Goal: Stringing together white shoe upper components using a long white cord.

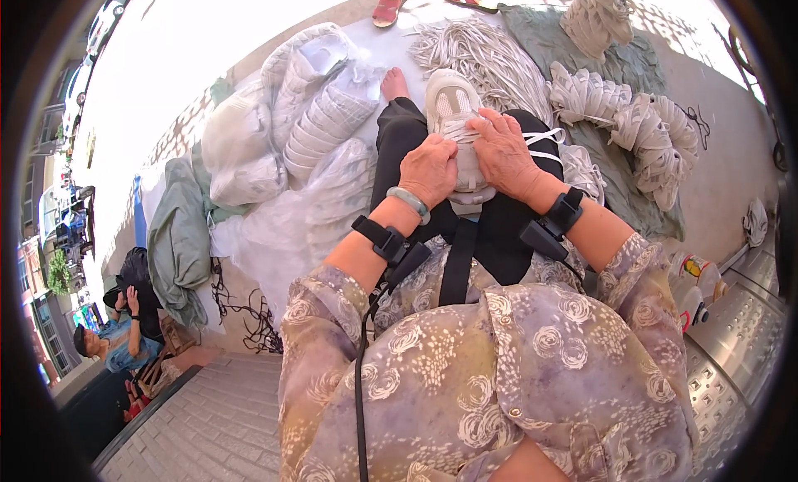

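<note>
A pale beige-white sneaker [453, 95] rests between my knees, its toe pointing away from me. White shoelace [544, 137] trails in loops from the sneaker's right side over my dark trousers. My left hand [430, 173] is closed at the left side of the lacing, fingers curled in; what it grips is hidden. Across from it, my right hand [505, 153] bends over the lacing from the right, thumb and fingers pinched on the lace at the sneaker's tongue. The lower eyelets are partly covered by both hands.
A heap of white shoelaces [482, 54] lies just beyond the sneaker. Plastic-wrapped stacks of pale shoes [328, 120] fill the left; bundled shoes [652, 141] lie on a green cloth [532, 24] at right. Red slippers [388, 9] are farther off. Another person [125, 345] sits far left.
</note>
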`<state>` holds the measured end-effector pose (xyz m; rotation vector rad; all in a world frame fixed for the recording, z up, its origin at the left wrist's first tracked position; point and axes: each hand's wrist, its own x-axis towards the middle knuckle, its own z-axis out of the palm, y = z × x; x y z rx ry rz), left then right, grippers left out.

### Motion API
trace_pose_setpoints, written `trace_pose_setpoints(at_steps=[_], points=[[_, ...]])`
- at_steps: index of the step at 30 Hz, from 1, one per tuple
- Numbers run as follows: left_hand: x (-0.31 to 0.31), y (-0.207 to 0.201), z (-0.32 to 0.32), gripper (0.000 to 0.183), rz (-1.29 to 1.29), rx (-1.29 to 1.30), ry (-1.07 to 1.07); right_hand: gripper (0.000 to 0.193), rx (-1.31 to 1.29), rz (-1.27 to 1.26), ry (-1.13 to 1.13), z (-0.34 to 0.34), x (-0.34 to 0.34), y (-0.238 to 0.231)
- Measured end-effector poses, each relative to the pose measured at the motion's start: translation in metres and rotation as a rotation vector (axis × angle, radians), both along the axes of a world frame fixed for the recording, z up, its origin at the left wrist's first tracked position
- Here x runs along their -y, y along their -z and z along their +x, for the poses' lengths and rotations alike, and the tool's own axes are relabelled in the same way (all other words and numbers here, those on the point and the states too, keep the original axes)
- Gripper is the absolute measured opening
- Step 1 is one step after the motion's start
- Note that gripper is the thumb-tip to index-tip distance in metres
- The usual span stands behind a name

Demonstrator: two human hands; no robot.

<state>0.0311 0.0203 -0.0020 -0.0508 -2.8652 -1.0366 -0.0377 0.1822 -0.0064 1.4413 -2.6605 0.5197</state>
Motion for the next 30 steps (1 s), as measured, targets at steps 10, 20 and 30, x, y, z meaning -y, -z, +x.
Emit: trace_pose_setpoints(at_steps=[10, 20, 30], points=[[0.005, 0.002, 0.003, 0.014, -0.044, 0.025, -0.025, 0.008, 0.151, -0.114, -0.104, -0.015, 0.003, 0.001], [-0.001, -0.002, 0.002, 0.014, -0.097, 0.061, -0.026, 0.016, -0.023, 0.051, -0.131, -0.011, 0.004, -0.011], [0.004, 0.001, -0.007, 0.016, 0.025, 0.129, -0.003, 0.019, 0.119, 0.010, 0.048, -0.003, 0.012, 0.002]])
